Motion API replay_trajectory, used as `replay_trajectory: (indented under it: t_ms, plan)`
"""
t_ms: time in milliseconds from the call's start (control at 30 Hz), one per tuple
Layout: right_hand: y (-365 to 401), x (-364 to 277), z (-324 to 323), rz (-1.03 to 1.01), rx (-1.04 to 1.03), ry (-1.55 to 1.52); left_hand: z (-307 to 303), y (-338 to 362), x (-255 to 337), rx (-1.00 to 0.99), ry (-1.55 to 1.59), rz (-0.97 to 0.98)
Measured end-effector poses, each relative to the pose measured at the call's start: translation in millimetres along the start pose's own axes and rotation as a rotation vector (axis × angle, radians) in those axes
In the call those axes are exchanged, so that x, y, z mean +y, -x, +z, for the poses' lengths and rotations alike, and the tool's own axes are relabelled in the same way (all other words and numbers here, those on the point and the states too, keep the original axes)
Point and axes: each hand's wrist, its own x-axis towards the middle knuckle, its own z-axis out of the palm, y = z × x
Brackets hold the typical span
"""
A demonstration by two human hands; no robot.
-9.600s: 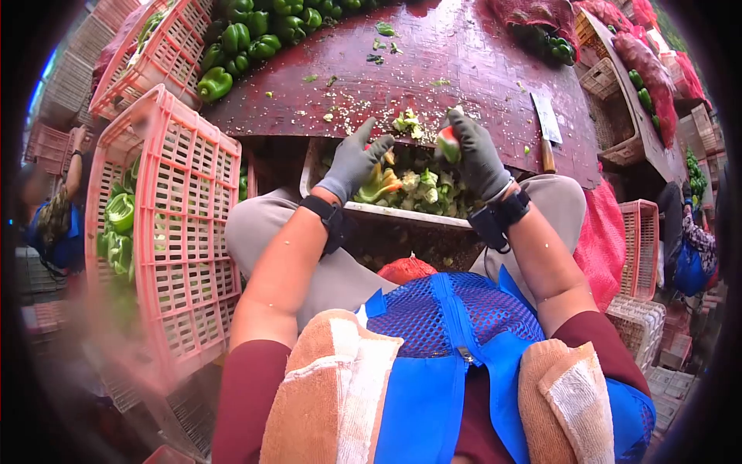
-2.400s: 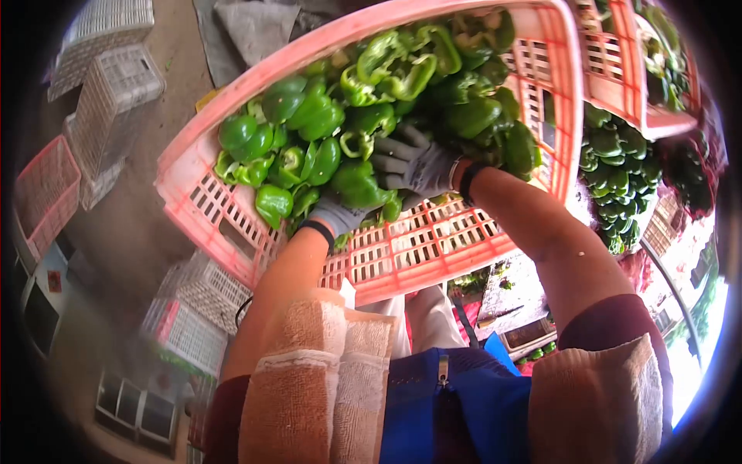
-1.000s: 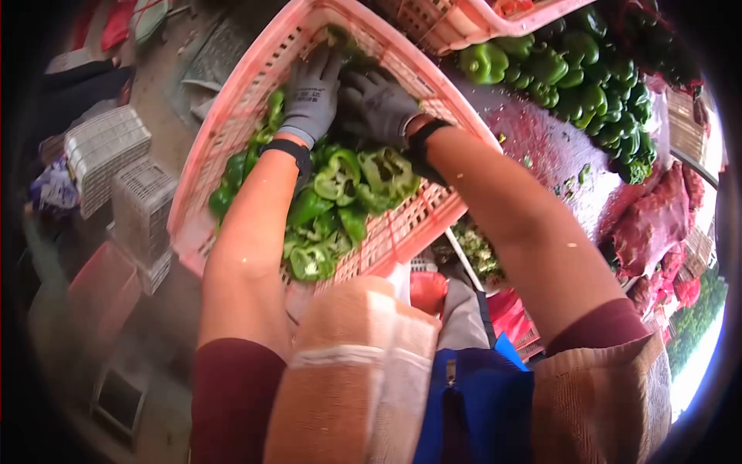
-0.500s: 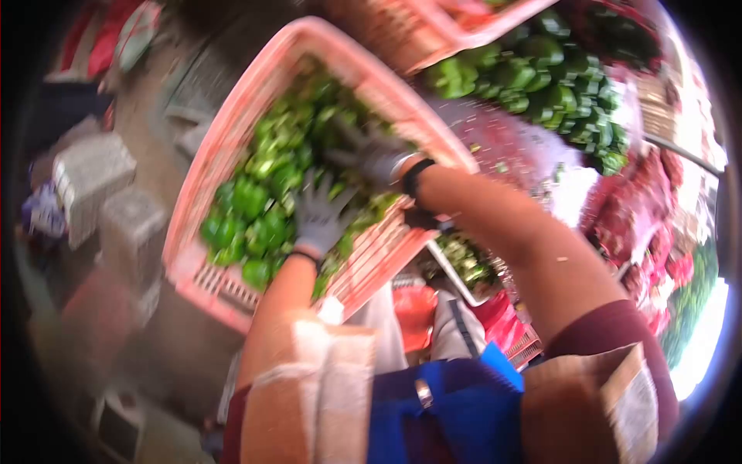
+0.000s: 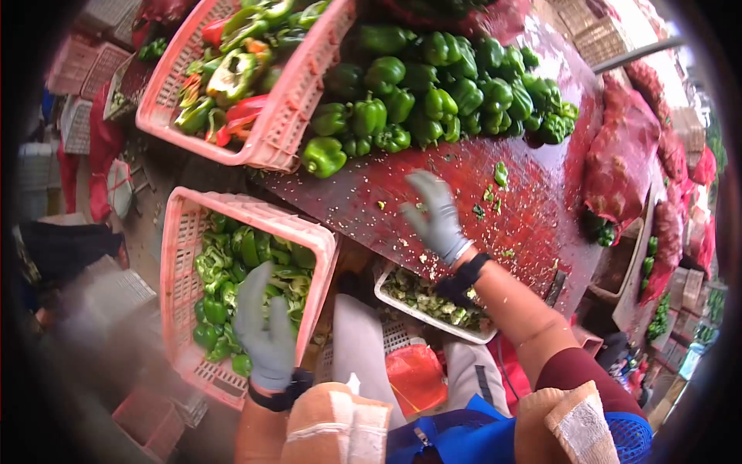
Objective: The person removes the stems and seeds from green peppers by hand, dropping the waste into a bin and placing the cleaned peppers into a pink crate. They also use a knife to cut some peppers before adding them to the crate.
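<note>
My left hand [image 5: 267,329], in a grey glove, is raised over a pink crate [image 5: 171,271] of green peppers [image 5: 209,309], fingers apart with nothing in them. My right hand [image 5: 437,216], also gloved, hovers above the red-stained tabletop [image 5: 371,185], empty with its fingers spread. Whole green peppers [image 5: 440,100] are heaped on the table beyond it. White seeds and green scraps [image 5: 501,174] are scattered over the surface.
Another pink crate [image 5: 278,127] with cut green and red peppers stands at the upper left. A white tray of pepper cores [image 5: 417,298] sits below the table edge, near my knees. Red mesh sacks [image 5: 622,155] lie at the right. A metal bar [image 5: 638,52] crosses the upper right.
My right hand has left the crate and moved over the table. My left hand has lifted off the peppers. The view has turned, showing more of the table.
</note>
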Motion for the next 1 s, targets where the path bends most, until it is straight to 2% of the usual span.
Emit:
replay_trajectory:
  t_ms: [67, 100, 167, 200, 233, 267, 300, 333, 367, 467, 533, 567, 600, 667, 767, 800, 867, 933, 1000]
  plan:
    - [54, 102, -12, 0.225, 0.031, 0.216, 55, -34, 32, -0.146, 0.105, 0.12]
    - [78, 150, -21, 0.255, 0.039, 0.346, 87, -59, 40, -0.15, 0.09, 0.177]
    - [110, 202, -45, 0.413, 0.049, 0.518, 152, -121, 27, -0.137, 0.024, 0.245]
    - [126, 221, -50, 0.613, -0.041, 0.538, 183, -156, 7, -0.109, -0.027, 0.262]
    - [136, 229, -54, 0.64, -0.088, 0.598, 210, -192, -19, -0.067, -0.162, 0.312]
    - [146, 232, -57, 0.668, -0.145, 0.656, 230, -228, -42, -0.099, -0.116, 0.338]
    - [154, 234, -56, 0.649, -0.13, 0.65, 245, -262, -57, -0.179, -0.045, 0.262]
    - [158, 237, -54, 0.627, -0.115, 0.648, 248, -280, -45, -0.357, 0.011, 0.074]
    - [162, 238, -52, 0.609, -0.104, 0.646, 266, -304, -91, -0.185, -0.139, 0.078]
    - [154, 230, -59, 0.649, -0.146, 0.626, 297, -310, -108, -0.084, -0.491, 0.112]
    - [161, 234, -63, 0.643, -0.127, 0.61, 313, -306, -113, -0.059, -0.545, 0.124]
    - [157, 234, -58, 0.624, -0.127, 0.596, 312, -306, -113, 0.007, -0.454, 0.096]
    - [159, 235, -59, 0.624, -0.132, 0.589, 319, -290, -95, -0.07, -0.217, 0.098]
    - [163, 241, -56, 0.598, -0.095, 0.578, 333, -275, -104, -0.025, -0.245, 0.098]
    - [169, 245, -55, 0.568, -0.063, 0.553, 364, -250, -118, -0.001, -0.473, 0.325]
    - [169, 245, -56, 0.566, -0.073, 0.55, 376, -231, -106, -0.037, -0.343, 0.338]
    - [173, 245, -58, 0.529, -0.042, 0.529, 395, -201, -96, -0.193, -0.446, 0.591]
    - [178, 246, -60, 0.512, -0.008, 0.493, 409, -164, -84, -0.353, -0.16, 0.394]
    - [179, 249, -61, 0.469, 0.047, 0.445, 395, -123, -49, -0.208, -0.199, 0.469]
